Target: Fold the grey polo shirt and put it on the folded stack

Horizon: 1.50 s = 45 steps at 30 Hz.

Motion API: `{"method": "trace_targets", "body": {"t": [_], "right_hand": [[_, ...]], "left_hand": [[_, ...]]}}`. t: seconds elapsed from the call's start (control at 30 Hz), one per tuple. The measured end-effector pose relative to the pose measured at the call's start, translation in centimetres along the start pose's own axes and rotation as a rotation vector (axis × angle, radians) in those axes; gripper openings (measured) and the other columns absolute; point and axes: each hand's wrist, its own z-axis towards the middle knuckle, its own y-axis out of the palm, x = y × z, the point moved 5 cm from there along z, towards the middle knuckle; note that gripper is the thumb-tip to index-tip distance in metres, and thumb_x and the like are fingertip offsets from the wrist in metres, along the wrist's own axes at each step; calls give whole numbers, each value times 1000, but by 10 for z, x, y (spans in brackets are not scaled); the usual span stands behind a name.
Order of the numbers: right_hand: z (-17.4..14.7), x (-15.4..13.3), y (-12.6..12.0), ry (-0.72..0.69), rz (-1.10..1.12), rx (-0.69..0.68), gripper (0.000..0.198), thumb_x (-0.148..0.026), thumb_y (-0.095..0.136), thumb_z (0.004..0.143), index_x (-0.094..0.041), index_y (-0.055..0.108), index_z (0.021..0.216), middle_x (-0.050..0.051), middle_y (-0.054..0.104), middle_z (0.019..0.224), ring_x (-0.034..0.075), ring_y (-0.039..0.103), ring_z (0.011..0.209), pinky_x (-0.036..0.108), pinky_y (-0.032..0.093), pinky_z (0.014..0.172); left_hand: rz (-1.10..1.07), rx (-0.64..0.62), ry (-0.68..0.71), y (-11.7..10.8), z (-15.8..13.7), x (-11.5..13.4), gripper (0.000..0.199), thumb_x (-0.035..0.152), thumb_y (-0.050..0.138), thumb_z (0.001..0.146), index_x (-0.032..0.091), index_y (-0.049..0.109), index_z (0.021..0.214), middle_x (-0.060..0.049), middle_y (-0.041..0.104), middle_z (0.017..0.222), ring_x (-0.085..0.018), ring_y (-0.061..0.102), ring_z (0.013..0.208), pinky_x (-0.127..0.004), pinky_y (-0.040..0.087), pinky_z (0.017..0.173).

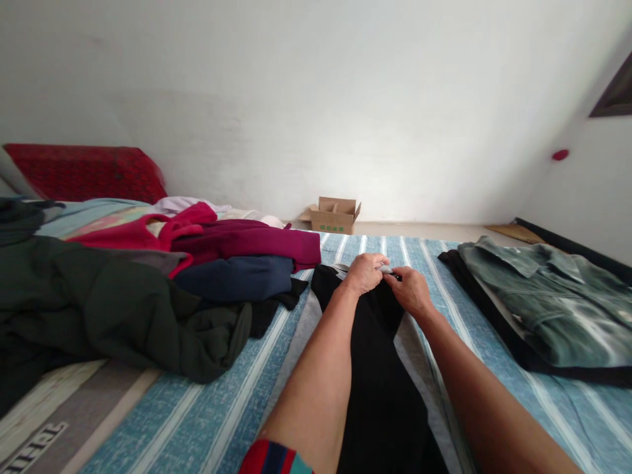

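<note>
A black garment with grey sides [380,368] lies stretched out on the bed in front of me; whether it is a top or trousers I cannot tell. At its far edge my left hand [366,273] is closed on the cloth. Just to the right, my right hand [409,288] pinches the same edge between thumb and fingers. A bit of light grey lining shows between the two hands. My forearms cover part of the garment, and its near end runs out of view.
Heaped clothes lie on the left: a dark green garment [113,303], a navy one [237,278] and a maroon one [251,240]. Folded grey-green denim [553,296] rests on black cloth at right. Beyond the striped blue bedsheet [247,408] stands an open cardboard box [332,217].
</note>
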Motion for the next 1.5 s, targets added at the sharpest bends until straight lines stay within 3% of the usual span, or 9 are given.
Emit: {"method": "trace_targets", "body": {"t": [0.3,0.47,0.7,0.83,0.93,1.1,1.27,1.5], "right_hand": [[7,4,0,69,-4,-3,26,-34,52,82,-19,72,79,5,68,72,21,63,73,27,39,61],[14,9,5,134,-72,-8,29,-38,51,83,-18,72,77,8,68,74,25,63,75,29,39,59],[14,12,15,181,-178,-21,29,-37,49,85,-19,72,84,12,68,82,26,63,79,32,42,62],[10,6,14,120,-255,-2,28,-30,47,87,-15,69,96,16,67,94,30,61,90,37,42,71],[5,-7,12,-7,-303,7,27,-23,45,89,-16,64,107,16,63,108,31,54,106,40,38,83],[-4,-22,20,-213,-343,-104,25,-19,41,91,-18,66,92,11,65,104,25,54,104,36,33,88],[-7,-16,28,-221,-374,-159,32,-19,34,94,-16,66,88,11,65,99,23,57,97,35,33,82],[-18,-33,16,-264,-388,-101,32,-20,29,96,-18,62,97,10,62,109,23,50,109,39,26,95]], "left_hand": [[159,140,-101,-11,-1,-6,51,-2,56,69,16,61,116,-7,70,101,-19,63,96,-28,46,86],[392,249,-253,-27,-6,-7,38,6,54,76,19,64,109,-10,68,105,-24,60,102,-32,43,87],[493,92,-426,-22,-15,-20,24,5,60,68,14,72,86,-18,69,92,-33,65,90,-36,46,72],[521,34,-464,-19,-17,-23,27,6,61,68,13,73,92,-21,69,97,-34,64,94,-37,47,73],[542,14,-480,-19,-15,-23,28,8,62,70,14,73,95,-19,69,100,-33,64,97,-36,48,75],[579,-10,-510,-20,-14,-23,25,10,60,72,14,73,93,-18,69,102,-31,64,100,-34,50,77],[620,-19,-536,-20,-16,-24,26,9,57,74,16,72,94,-16,70,104,-27,64,101,-30,50,78],[652,-20,-512,-17,-16,-32,24,13,57,76,19,72,93,-11,70,104,-24,64,102,-27,50,80]]}}
